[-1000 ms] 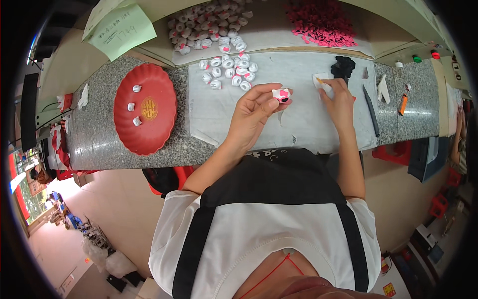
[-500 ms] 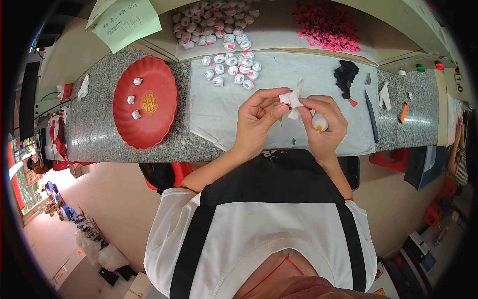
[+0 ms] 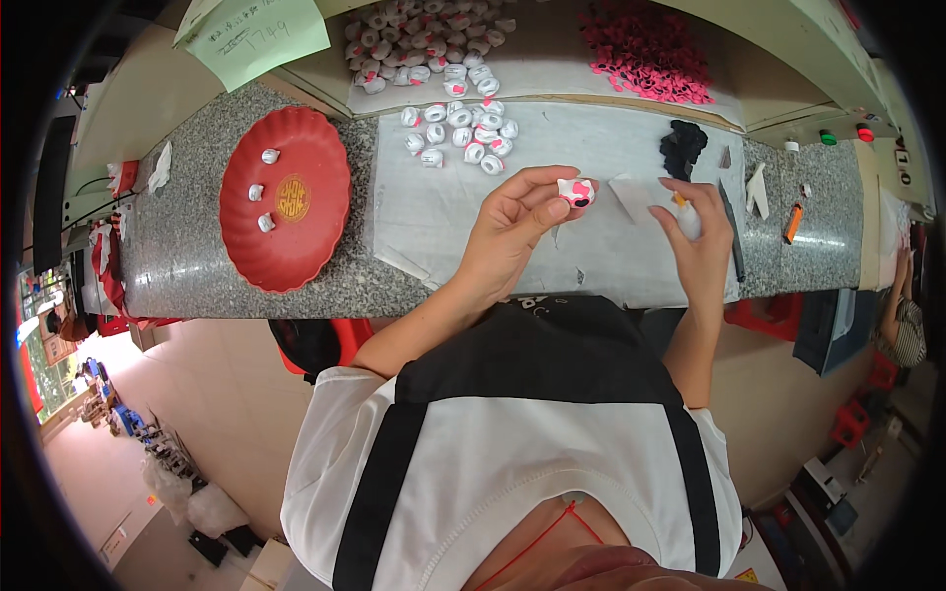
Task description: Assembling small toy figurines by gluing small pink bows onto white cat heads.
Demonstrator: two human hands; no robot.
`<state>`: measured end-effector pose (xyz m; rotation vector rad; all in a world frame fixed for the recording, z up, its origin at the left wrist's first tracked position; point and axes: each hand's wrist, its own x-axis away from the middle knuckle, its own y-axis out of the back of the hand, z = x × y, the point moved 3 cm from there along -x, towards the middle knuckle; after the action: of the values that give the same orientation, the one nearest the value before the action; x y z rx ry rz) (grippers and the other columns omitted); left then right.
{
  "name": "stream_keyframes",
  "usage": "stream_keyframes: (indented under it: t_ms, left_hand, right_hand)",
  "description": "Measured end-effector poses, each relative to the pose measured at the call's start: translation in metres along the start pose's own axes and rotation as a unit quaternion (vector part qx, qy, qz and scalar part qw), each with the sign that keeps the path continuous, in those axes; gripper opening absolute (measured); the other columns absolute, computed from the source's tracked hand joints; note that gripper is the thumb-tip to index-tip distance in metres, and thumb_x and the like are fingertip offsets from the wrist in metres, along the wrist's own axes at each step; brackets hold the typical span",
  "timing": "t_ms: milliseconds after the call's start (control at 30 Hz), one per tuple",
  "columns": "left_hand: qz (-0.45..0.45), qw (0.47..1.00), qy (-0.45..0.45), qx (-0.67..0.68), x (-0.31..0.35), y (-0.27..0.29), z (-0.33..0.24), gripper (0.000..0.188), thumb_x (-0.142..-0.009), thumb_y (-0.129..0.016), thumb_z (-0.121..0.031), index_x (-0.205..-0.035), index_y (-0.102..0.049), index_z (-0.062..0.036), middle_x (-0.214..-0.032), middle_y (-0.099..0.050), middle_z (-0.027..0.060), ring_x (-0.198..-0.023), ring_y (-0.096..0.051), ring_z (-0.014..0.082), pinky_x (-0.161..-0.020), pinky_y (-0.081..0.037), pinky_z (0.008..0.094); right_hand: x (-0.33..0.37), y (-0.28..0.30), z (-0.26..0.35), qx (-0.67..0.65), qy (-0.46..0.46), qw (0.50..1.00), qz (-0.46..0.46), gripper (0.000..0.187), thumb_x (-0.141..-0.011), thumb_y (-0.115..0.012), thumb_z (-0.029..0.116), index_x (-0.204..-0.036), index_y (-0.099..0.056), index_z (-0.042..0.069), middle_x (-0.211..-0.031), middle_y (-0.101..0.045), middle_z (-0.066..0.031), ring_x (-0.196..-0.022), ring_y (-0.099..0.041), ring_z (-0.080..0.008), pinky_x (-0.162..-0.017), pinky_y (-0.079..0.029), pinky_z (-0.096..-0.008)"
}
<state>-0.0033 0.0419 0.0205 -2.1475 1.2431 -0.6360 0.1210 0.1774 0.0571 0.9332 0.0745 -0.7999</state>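
Observation:
My left hand (image 3: 522,219) pinches a small white figure head (image 3: 577,191) with pink patches and a black spot, holding it above the white sheet (image 3: 473,227). To its right, my right hand (image 3: 702,236) is curled around a small white bottle with an orange tip (image 3: 687,219). Its thumb and forefinger are apart. Between the two hands is a thin white piece of tissue (image 3: 626,197); whether it lies on the sheet or is dropping, I cannot tell. Several similar white heads (image 3: 460,138) with pink bits stand in a group beyond my left hand.
At left, a red scalloped tray (image 3: 246,261) holds 3 white heads. Many white pieces (image 3: 424,39) and a pink heap (image 3: 645,54) fill the back shelf. Black pieces (image 3: 682,148), a dark slim tool (image 3: 735,241) and an orange cutter (image 3: 792,225) lie at right.
My right hand has moved right, away from the left, with the bottle now tip up. The tissue has come off the figure head, whose pink and black parts now show.

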Motion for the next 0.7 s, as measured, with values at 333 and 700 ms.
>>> stream_keyframes:
  t_ms: [333,700]
  left_hand:
    - [0.037,0.989,-0.095,-0.105,0.007,-0.006,-0.008,0.024,-0.075,-0.052,0.001,-0.098,-0.047,0.0019,-0.094,-0.053,0.0101,-0.091,-0.05,0.0153,-0.08,-0.039,0.0262]
    - [0.036,0.985,-0.113,-0.129,0.019,0.005,-0.014,0.021,-0.071,-0.056,0.002,-0.091,-0.053,0.0016,-0.09,-0.055,0.0088,-0.086,-0.052,0.0148,-0.077,-0.041,0.0263]
  right_hand:
    - [0.009,-0.048,0.031,-0.498,-0.176,0.844,0.092,0.023,-0.066,-0.061,-0.001,-0.088,-0.055,-0.001,-0.071,-0.055,-0.0038,-0.062,-0.048,-0.0067,-0.055,-0.038,-0.0183]
    - [0.021,-0.058,0.042,-0.516,-0.182,0.832,0.09,0.021,-0.066,-0.058,-0.002,-0.086,-0.052,-0.002,-0.075,-0.052,-0.0083,-0.059,-0.049,-0.0118,-0.052,-0.039,-0.022]
